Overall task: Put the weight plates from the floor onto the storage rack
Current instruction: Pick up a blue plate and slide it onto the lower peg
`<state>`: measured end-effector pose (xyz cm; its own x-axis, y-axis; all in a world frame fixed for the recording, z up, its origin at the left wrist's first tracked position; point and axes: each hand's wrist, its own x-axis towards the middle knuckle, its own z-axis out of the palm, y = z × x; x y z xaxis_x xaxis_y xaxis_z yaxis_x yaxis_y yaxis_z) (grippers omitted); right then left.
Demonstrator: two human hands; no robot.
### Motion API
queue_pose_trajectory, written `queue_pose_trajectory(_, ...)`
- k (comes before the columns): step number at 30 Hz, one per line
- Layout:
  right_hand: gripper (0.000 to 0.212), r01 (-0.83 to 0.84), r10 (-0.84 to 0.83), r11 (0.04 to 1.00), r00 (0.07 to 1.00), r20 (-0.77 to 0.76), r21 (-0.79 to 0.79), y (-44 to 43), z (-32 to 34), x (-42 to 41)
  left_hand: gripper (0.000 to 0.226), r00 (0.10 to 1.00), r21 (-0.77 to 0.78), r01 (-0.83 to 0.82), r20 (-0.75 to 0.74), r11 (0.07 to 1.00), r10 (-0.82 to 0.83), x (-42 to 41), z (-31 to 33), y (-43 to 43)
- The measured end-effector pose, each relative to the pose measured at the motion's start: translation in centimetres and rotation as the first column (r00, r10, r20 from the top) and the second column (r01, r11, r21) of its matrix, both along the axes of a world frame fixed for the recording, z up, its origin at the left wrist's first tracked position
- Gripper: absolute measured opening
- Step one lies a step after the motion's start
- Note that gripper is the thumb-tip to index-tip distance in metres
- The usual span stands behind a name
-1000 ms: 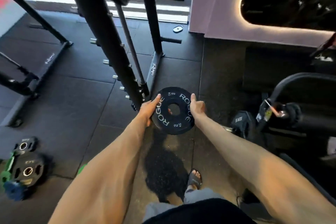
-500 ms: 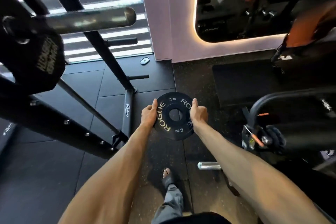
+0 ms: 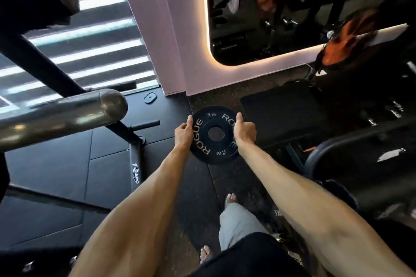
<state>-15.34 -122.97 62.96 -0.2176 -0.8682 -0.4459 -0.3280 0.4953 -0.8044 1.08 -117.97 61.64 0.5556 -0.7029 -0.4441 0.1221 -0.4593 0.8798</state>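
Left hand (image 3: 183, 135), right hand (image 3: 245, 134) hold weight plate (image 3: 215, 152); steel peg (image 3: 67, 114) left, apart.

Black rubber tiles (image 3: 56, 164) cover the gym floor at left of frame, meeting speckled rubber (image 3: 198, 186) at centre. A black base rail (image 3: 135, 164) with white lettering rests on the tiles. A small oval fitting (image 3: 150, 97) lies beyond it. A dark mat (image 3: 281, 114) lies at right. One foot (image 3: 230, 198) stands ahead of the other (image 3: 206, 253) at lower centre.
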Motion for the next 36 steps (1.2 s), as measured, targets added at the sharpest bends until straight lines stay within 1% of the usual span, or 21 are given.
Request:
queue_pose_trajectory(3, 0.068, -0.021, 0.021, 1.0, 1.0, -0.004, 0.003, -4.4, -0.4, 1.8, 0.04, 0.999, 0.006, -0.044, 0.004, 0.999, 0.044, 1.4, 0.0, -4.0)
queue_pose_trajectory(7, 0.066, -0.104, 0.104, 0.995, 0.994, 0.034, -0.007, -11.3, -0.8, 4.4, 0.041, 0.99, 0.006, -0.141, 0.009, 0.99, 0.141, 3.7, -1.0, -9.3)
queue_pose_trajectory(9, 0.065, -0.171, 0.172, 0.985, 0.983, 0.058, -0.014, -14.8, -0.6, 5.7, 0.042, 0.979, 0.019, -0.202, 0.003, 0.979, 0.202, 4.4, -1.0, -11.8)
queue_pose_trajectory(12, 0.068, -0.3, 0.293, 0.953, 0.943, 0.157, 0.029, -19.3, -0.2, 7.7, 0.044, 0.952, 0.028, -0.306, 0.028, 0.951, 0.306, 5.2, -0.4, -15.1)
queue_pose_trajectory(14, 0.07, -0.371, 0.361, 0.928, 0.92, 0.15, 0.04, -22.1, -0.1, 8.9, 0.046, 0.935, 0.041, -0.353, 0.05, 0.935, 0.351, 5.7, 0.2, -17.0)
queue_pose_trajectory(16, 0.066, -0.439, 0.435, 0.898, 0.893, 0.114, 0.017, -25.0, -0.3, 10.4, 0.053, 0.92, 0.057, -0.389, 0.076, 0.919, 0.385, 6.7, 0.4, -18.5)
queue_pose_trajectory(18, 0.062, -0.544, 0.543, 0.839, 0.836, 0.078, -0.017, -27.3, -0.8, 12.1, 0.06, 0.905, 0.095, -0.421, 0.11, 0.902, 0.411, 7.5, 0.4, -19.3)
queue_pose_trajectory(21, 0.053, -0.703, 0.706, 0.708, 0.707, 0.042, -0.074, -29.9, -1.3, 15.3, 0.047, 0.867, 0.115, -0.491, 0.156, 0.863, 0.473, 9.1, 0.1, -19.8)
queue_pose_trajectory(24, 0.04, -0.823, 0.827, 0.56, 0.562, 0.012, -0.094, -31.3, -1.7, 18.5, 0.042, 0.818, 0.106, -0.572, 0.156, 0.814, 0.554, 11.3, -1.6, -20.0)
queue_pose_trajectory(25, 0.039, -0.841, 0.846, 0.531, 0.533, 0.012, -0.101, -31.7, -1.9, 19.7, 0.04, 0.808, 0.102, -0.585, 0.161, 0.804, 0.567, 12.1, -2.1, -20.1)
queue_pose_trajectory(27, 0.047, -0.863, 0.87, 0.491, 0.493, 0.012, -0.117, -32.7, -2.8, 22.5, 0.039, 0.799, 0.104, -0.596, 0.177, 0.796, 0.574, 13.8, -2.8, -20.4)
queue_pose_trajectory(30, 0.057, -0.893, 0.897, 0.44, 0.442, 0.003, -0.096, -34.5, -4.1, 26.7, 0.039, 0.807, 0.098, -0.587, 0.155, 0.804, 0.57, 16.9, -3.4, -21.6)
queue_pose_trajectory(33, 0.056, -0.924, 0.926, 0.363, 0.372, -0.068, -0.115, -36.4, -5.0, 30.2, 0.037, 0.803, 0.103, -0.592, 0.162, 0.799, 0.574, 20.1, -4.4, -22.7)
queue_pose_trajectory(36, 0.053, -0.959, 0.956, 0.26, 0.271, -0.111, -0.109, -38.3, -5.2, 33.5, 0.042, 0.796, 0.135, -0.6, 0.194, 0.789, 0.573, 22.4, -4.4, -23.6)
